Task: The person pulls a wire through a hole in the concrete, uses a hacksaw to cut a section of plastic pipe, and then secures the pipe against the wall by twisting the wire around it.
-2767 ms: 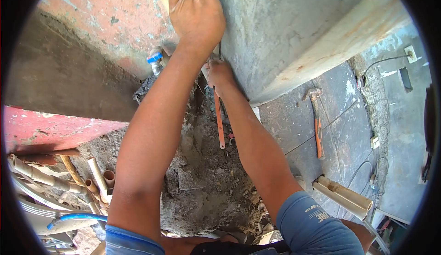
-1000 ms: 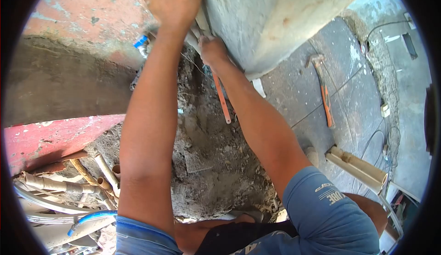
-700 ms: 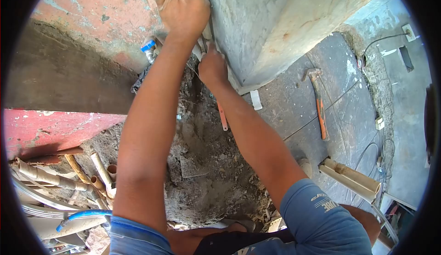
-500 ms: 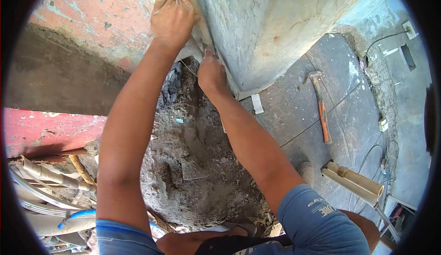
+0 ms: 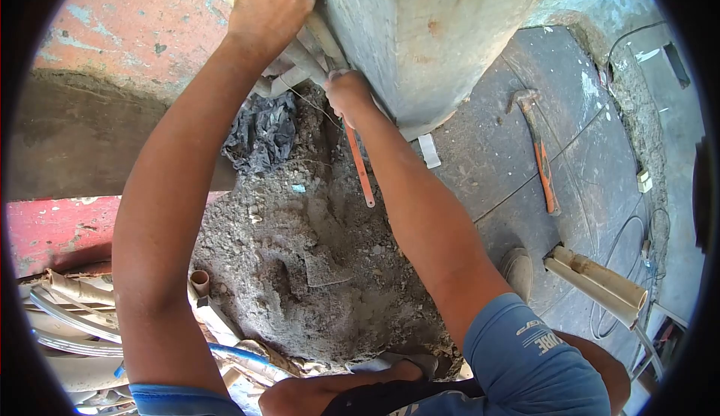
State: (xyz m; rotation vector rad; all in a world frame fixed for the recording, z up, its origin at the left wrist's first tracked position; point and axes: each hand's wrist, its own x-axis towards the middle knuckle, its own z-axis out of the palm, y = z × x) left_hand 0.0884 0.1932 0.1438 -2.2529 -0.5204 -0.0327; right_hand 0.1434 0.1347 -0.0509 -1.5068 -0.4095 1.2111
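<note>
At the top of the head view, my left hand (image 5: 271, 17) is closed around pale plastic pipes (image 5: 327, 43) that run along the wall corner. Lower and to the right, my right hand (image 5: 351, 95) is wrapped around an orange hacksaw blade (image 5: 360, 167), whose holed end hangs below the fist. Its other end meets the pipes just above the fist; my fingers hide the exact contact. A crumpled dark plastic bag (image 5: 264, 133) lies below my left hand. A thin wire (image 5: 313, 106) crosses beside the right hand.
A concrete pillar (image 5: 435, 41) stands right of the pipes. Loose soil and rubble (image 5: 300, 266) lie underneath. On the grey floor are a hammer (image 5: 541, 154) and a white scrap (image 5: 429, 151). A split pipe piece (image 5: 596, 285) is at lower right; assorted pipes (image 5: 75, 333) at lower left.
My right hand has shifted slightly down, and the orange blade now shows below it. My left hand has moved a little left and rotated on the pipes. The view has shifted somewhat.
</note>
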